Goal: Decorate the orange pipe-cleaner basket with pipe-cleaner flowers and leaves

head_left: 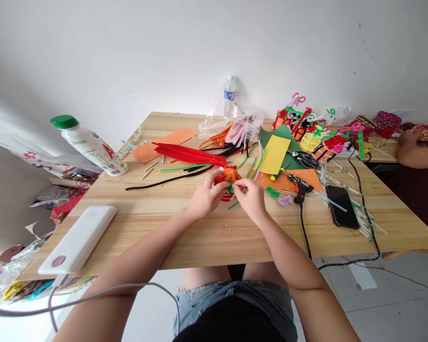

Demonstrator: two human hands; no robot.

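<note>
Fingertips nearly together, the left hand [209, 194] and right hand [251, 198] pinch a red-orange chenille-stem craft [229, 175] at the wearer's 12 o'clock. Beyond it stands a clear water bottle [229, 97]; at 10, an opaque green-capped bottle [92, 146].

Right now, left of the glue gun [301, 188], my left hand [209, 194] and right hand [252, 198] are covering part of the pipe-cleaner piece [230, 175], and exactly which bit I'm pinching is too small to tell! Just above the gun, the yellow sheet [275, 154] hides part of the green sheet [283, 134]. Over to its right, a straw crosses the phone [341, 206], and farther right a co-worker's arm [415, 152] runs off the edge. Far left of it, the small print on the white bottle [92, 146] is unreadable, and down below, my own arms are cut off.
</note>
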